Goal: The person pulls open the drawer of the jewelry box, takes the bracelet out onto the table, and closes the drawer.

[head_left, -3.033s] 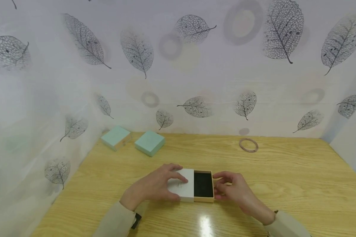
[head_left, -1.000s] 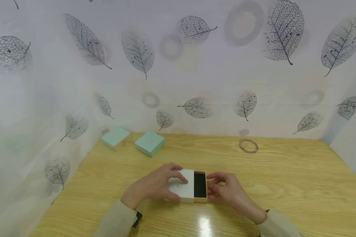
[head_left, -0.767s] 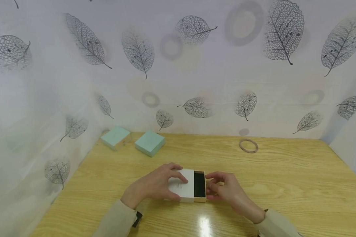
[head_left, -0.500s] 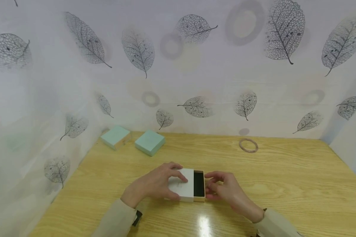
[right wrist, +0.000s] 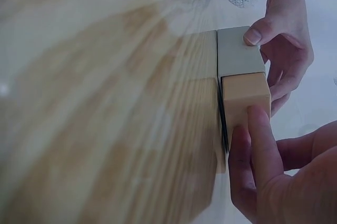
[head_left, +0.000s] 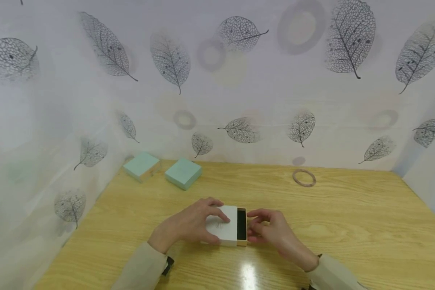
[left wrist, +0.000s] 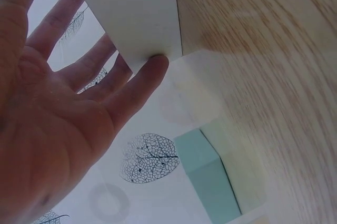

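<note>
White box: on the table [head_left: 348,225], in front of the person, between the two hands; its white cover [head_left: 227,227] bears small printing on top, too small to read.
Inner tray: the tan tray [head_left: 242,243] stands out from the right end of the cover by a narrow part; a black lining [head_left: 241,223] shows inside it.
Left hand: the grip of the left hand [head_left: 188,223] is grasping the white cover; the thumb presses the near side, one finger lies on the top, another is at the far edge.
Right hand: the grip of the right hand [head_left: 273,231] is released, with the fingers loosely bent; their tips touch the outer end of the tan tray.
Mint boxes: one mint box [head_left: 142,166] with a tan side lies at the back left corner of the table; a second mint box [head_left: 183,173] lies just beside it, apart.
Ring: a brownish ring [head_left: 306,185] lies flat near the back edge, right of the middle.
Behind: a pale covering [head_left: 261,96] with dark leaf prints; beige sleeves [head_left: 141,268] on both arms.
</note>
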The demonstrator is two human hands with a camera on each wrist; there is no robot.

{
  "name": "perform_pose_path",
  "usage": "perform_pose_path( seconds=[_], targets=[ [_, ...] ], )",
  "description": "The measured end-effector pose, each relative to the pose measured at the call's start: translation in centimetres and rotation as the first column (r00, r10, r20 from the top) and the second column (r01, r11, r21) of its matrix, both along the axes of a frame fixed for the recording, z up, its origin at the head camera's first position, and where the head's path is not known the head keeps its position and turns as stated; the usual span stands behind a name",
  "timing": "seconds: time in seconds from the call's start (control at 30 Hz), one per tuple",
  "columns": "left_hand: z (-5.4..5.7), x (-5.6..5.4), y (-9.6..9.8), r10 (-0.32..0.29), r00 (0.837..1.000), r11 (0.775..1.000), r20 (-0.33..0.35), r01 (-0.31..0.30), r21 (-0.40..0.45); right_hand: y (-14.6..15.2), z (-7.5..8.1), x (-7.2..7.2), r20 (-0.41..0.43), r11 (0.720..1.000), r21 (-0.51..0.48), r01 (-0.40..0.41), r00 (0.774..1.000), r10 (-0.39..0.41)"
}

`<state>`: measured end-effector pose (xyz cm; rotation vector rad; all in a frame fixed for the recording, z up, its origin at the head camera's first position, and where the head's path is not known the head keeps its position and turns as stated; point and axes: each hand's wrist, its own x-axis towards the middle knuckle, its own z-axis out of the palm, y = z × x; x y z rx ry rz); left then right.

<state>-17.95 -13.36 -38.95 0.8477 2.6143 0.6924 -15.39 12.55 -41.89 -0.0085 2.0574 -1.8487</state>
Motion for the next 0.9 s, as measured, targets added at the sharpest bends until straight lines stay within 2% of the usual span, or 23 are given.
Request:
perform_pose_path(
  seconds=[0.3, 0.9],
  targets=[
    [0.13, 0.14, 0.08, -0.001, 1.0, 1.0, 0.004, 0.001, 0.004, -0.14, 0.1, 0.07, -0.006, 1.0, 0.011, -0.003, 1.0, 0.003],
    [0.03, 0.04, -0.11, 0.0, 1.0, 1.0, 0.012, 0.0, 0.022, -0.94, 0.03, -0.05, 0.002, 0.999, -0.033, -0.021, 1.0, 0.021]
  ],
)
